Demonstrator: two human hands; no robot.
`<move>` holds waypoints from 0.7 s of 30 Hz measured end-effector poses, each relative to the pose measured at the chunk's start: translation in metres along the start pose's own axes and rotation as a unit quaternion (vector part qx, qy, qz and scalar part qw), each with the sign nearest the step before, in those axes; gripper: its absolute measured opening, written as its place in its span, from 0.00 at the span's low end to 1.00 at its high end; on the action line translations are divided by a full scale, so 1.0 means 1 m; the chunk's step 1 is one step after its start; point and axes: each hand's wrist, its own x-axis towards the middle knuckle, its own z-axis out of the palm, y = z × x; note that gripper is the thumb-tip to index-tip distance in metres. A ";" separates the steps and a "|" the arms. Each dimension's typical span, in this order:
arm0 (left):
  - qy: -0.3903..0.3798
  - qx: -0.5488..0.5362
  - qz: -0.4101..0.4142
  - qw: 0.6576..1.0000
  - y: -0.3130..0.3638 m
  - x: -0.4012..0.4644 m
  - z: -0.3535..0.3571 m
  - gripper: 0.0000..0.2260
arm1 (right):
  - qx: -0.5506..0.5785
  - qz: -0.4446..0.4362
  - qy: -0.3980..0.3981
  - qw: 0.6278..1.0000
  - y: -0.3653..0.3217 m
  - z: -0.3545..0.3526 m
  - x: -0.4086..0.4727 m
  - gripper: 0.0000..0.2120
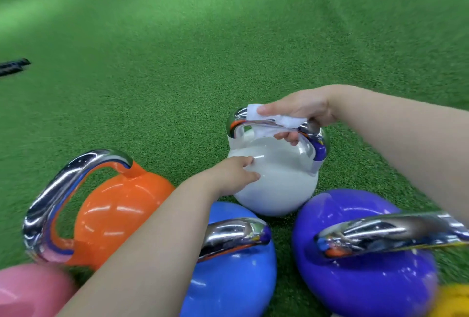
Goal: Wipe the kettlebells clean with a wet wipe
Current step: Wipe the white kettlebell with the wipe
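Note:
A white kettlebell (276,179) with a chrome handle stands upright on the green turf, centre right. My right hand (299,111) is closed around the top of that handle with a white wet wipe (269,120) wrapped between fingers and metal. My left hand (233,174) rests flat against the left side of the white ball, fingers spread. Closer to me stand an orange kettlebell (119,215), a blue kettlebell (233,276) partly behind my left forearm, and a purple kettlebell (368,266).
A pink kettlebell (30,291) shows at the bottom left corner and a yellow one (454,301) at the bottom right corner. Dark rope ends (14,65) lie on the turf at the far left. Green turf (203,37) stretches beyond the white kettlebell.

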 end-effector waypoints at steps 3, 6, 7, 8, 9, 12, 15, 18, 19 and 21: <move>0.000 -0.003 -0.004 1.000 -0.001 0.002 0.001 0.26 | 0.000 -0.066 0.034 0.997 0.041 -0.004 -0.019 0.29; 0.000 -0.001 -0.003 1.000 -0.002 0.002 0.002 0.26 | 0.049 -0.111 0.026 0.992 0.072 -0.006 -0.031 0.46; -0.001 0.002 -0.001 1.000 -0.002 0.003 0.001 0.26 | 0.052 -0.121 0.020 0.991 0.076 -0.005 -0.034 0.44; -0.002 0.002 -0.001 1.000 -0.002 0.003 0.001 0.26 | 0.051 -0.124 0.018 0.991 0.075 -0.002 -0.037 0.39; -0.003 -0.001 -0.002 1.000 -0.002 0.003 0.001 0.26 | 0.042 -0.121 0.024 0.991 0.071 -0.001 -0.038 0.33; -0.003 0.002 -0.004 1.000 -0.001 0.004 0.002 0.27 | -0.066 -0.081 0.091 0.990 0.040 0.002 -0.034 0.17; -0.008 0.026 -0.006 1.000 0.001 0.004 0.004 0.28 | -0.262 -0.009 0.134 0.956 -0.003 0.007 -0.014 0.19; -0.006 0.037 -0.005 0.999 0.001 0.003 0.005 0.29 | -0.472 0.046 0.188 0.860 -0.035 0.019 0.004 0.28; -0.005 0.041 -0.005 0.999 0.001 0.002 0.005 0.28 | -0.498 0.042 0.203 0.842 -0.040 0.022 0.009 0.27; -0.002 0.044 -0.005 0.999 0.002 0.002 0.005 0.28 | -0.487 0.025 0.220 0.845 -0.039 0.022 0.012 0.24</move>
